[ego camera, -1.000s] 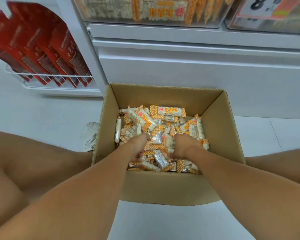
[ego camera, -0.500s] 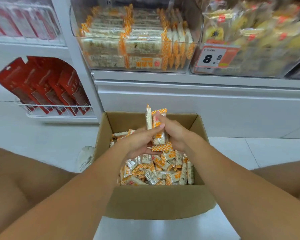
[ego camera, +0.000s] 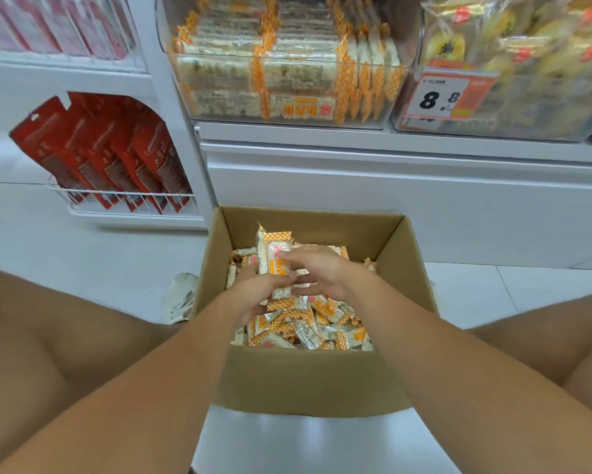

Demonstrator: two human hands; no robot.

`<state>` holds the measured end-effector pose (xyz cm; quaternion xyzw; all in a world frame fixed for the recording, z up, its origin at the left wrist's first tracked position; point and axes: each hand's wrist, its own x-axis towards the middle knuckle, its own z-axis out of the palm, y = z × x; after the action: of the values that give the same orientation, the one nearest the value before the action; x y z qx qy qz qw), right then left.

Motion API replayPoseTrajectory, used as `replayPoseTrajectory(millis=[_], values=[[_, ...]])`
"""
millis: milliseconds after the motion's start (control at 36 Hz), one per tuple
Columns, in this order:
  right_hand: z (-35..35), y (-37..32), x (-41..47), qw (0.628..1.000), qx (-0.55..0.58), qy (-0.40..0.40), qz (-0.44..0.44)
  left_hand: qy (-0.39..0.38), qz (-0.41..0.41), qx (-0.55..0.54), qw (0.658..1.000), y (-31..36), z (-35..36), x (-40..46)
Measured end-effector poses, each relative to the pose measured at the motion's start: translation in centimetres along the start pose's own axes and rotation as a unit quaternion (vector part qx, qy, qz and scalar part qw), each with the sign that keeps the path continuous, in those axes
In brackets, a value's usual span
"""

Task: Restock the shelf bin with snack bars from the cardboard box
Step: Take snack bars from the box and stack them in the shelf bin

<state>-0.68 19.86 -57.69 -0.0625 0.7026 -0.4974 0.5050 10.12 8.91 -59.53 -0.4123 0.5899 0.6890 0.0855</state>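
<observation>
Cardboard box [ego camera: 308, 381] is set on the floor between the knees, flaps open, front wall nearest the camera. Loose snack bars [ego camera: 308, 328] are heaped inside, lying at all angles; orange-checked wrapper ends and clear film are noted.

Above the heap, a small bundle of bars [ego camera: 276, 260] is held upright between both hands. Left hand [ego camera: 258, 295] is seen under and beside the bundle, fingers curled up around its lower part. Right hand [ego camera: 316, 271] is laid against it from the other side, fingers fairly straight and close together, tips pressed across the wrappers. The thumbs are not clearly seen.

Handling, judged: each bar is taken to be light and fairly stiff along its length, possibly brittle if bent. Film wrapper is likely slick, so stacked bars may slide past one another. Hold is best taken across the flat middle of the bundle with even squeeze from both sides, and the crimped ends left free. Pinching by the ends is judged poor, since these would fold and let a bar drop.

Farther off, above the white shelf base, the clear shelf bin [ego camera: 287, 112] is seen, holding bars of the same pattern in neat rows, mostly flat, some on edge at its right. Room appears to remain near the top. A price tag [ego camera: 441, 97] marks the neighbouring bin. Red packets [ego camera: 96, 155] stand in a wire rack at far left
</observation>
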Motion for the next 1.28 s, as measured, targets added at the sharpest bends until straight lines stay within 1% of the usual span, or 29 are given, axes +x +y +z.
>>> replayPoseTrajectory(millis=[56, 111, 222, 278, 333, 417, 472, 528, 556, 583, 611, 639, 667, 694, 750, 778, 833, 917, 944, 972, 1000, 1028, 1056, 1083, 1111, 1167, 1278], values=[[0.2, 1.2, 1.3, 1.0, -0.006, 0.011, 0.005, 0.02, 0.001, 0.018, 1.0, -1.5, -0.4, 1.3], [0.2, 2.5, 2.4, 0.999, 0.011, 0.037, 0.013, 0.019, -0.007, 0.03, 0.999, -2.6, -0.7, 2.5], [-0.1, 4.5, 4.1, 0.993, 0.081, 0.073, 0.054, 0.011, -0.051, -0.006, 0.999, -3.0, -0.5, 3.3], [0.1, 5.1, 4.7, 0.99, 0.084, 0.081, 0.077, 0.001, -0.066, 0.013, 0.998, -3.5, -0.3, 4.3], [0.4, 5.4, 5.6, 0.988, 0.072, 0.091, 0.099, 0.013, -0.066, 0.042, 0.997, -3.5, 0.0, 4.8], [0.8, 5.9, 6.9, 0.986, 0.056, 0.117, 0.101, 0.013, -0.046, 0.087, 0.995, -3.8, 0.4, 5.6], [0.8, 6.0, 7.3, 0.985, 0.096, 0.098, 0.109, 0.015, -0.034, 0.111, 0.993, -4.1, 0.6, 5.9], [0.3, 5.9, 7.7, 0.982, 0.136, 0.06, 0.116, 0.051, -0.023, 0.105, 0.993, -4.1, 0.4, 6.4], [0.2, 5.9, 7.8, 0.981, 0.138, 0.077, 0.11, 0.066, -0.032, 0.085, 0.994, -4.2, 0.3, 6.8], [0.0, 5.9, 8.2, 0.979, 0.119, 0.139, 0.095, 0.075, -0.043, 0.057, 0.995, -4.0, 0.3, 6.9], [-0.2, 6.1, 8.7, 0.968, 0.071, 0.229, 0.077, 0.076, -0.06, 0.026, 0.995, -3.9, 0.3, 6.9], [-0.5, 6.3, 9.1, 0.949, -0.001, 0.311, 0.059, 0.074, -0.068, -0.003, 0.995, -3.7, 0.4, 6.9], [-0.6, 6.3, 9.2, 0.932, -0.074, 0.35, 0.05, 0.071, -0.073, -0.025, 0.994, -3.8, 0.4, 7.0], [-0.6, 6.4, 9.2, 0.927, -0.137, 0.344, 0.053, 0.069, -0.074, -0.043, 0.994, -3.8, 0.5, 6.9], [0.0, 6.7, 9.0, 0.927, -0.245, 0.271, 0.084, 0.066, -0.074, -0.064, 0.993, -4.0, 0.5, 6.9], [0.4, 6.9, 8.8, 0.925, -0.275, 0.242, 0.102, 0.071, -0.075, -0.071, 0.992, -4.1, 0.5, 6.8], [0.8, 7.6, 8.6, 0.923, -0.279, 0.24, 0.115, 0.076, -0.083, -0.083, 0.99, -4.2, 0.4, 6.8], [1.1, 8.0, 7.7, 0.922, -0.24, 0.283, 0.112, 0.072, -0.098, -0.12, 0.985, -3.8, 0.1, 6.3], [0.9, 8.0, 7.4, 0.924, -0.214, 0.299, 0.107, 0.07, -0.101, -0.132, 0.984, -3.7, 0.1, 6.1], [0.8, 7.9, 7.0, 0.933, -0.178, 0.296, 0.103, 0.063, -0.106, -0.143, 0.982, -3.7, 0.0, 6.0], [0.8, 7.6, 6.4, 0.948, -0.116, 0.282, 0.088, 0.051, -0.11, -0.151, 0.981, -3.4, 0.0, 5.7], [0.6, 7.2, 5.9, 0.964, -0.023, 0.254, 0.07, 0.032, -0.109, -0.152, 0.982, -3.1, 0.1, 5.4], [0.3, 6.6, 5.3, 0.973, 0.075, 0.212, 0.056, 0.008, -0.104, -0.157, 0.982, -2.6, 0.2, 5.0], [-0.2, 5.8, 4.5, 0.973, 0.147, 0.17, 0.044, -0.014, -0.096, -0.163, 0.982, -1.8, 0.4, 4.2], [-0.7, 5.0, 3.7, 0.973, 0.184, 0.14, 0.025, -0.031, -0.081, -0.167, 0.982, -1.0, 0.4, 3.6], [-1.6, 2.8, 1.5, 0.979, 0.163, 0.122, -0.014, -0.052, -0.06, -0.172, 0.982, 0.8, 0.7, 2.5], [-3.4, -1.5, -2.7, 0.985, 0.093, 0.117, -0.091, -0.058, 0.003, -0.168, 0.984, 5.3, 2.2, 0.2]])
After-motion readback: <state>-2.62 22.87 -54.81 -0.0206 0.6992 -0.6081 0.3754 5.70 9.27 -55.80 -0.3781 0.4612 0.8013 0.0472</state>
